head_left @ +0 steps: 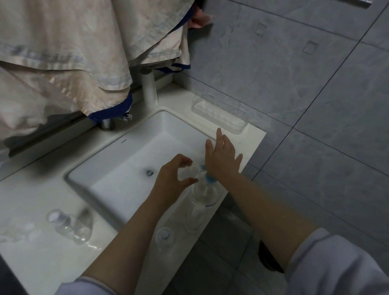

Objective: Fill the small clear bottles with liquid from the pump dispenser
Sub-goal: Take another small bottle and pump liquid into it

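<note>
— One small clear plastic bottle in play, held over the right front corner of the white rectangular sink basin; left hand curls thumb and fingers round it, mouth turned toward the nozzle. Why there?

— Likely so the spout feeds straight in, and spills fall into the basin; the tall clear pump dispenser with the blue collar stands on the white counter ledge just beside that corner; right hand lies flat on the pump head, fingers straight and spread, palm pressing down.

— How does the bottle look?

— Transparent, blurred; fill level cannot be told; no cap seen on it.

— Others waiting?

— Several; two clear bottles lie on the counter left of the basin, seemingly empty; another small clear bottle stands near the front edge, between the forearms; all within reach of the left hand.

— Surroundings?

— Beige cloth hangs over the chrome tap base; clear plastic tray on the grey tiled wall.
</note>
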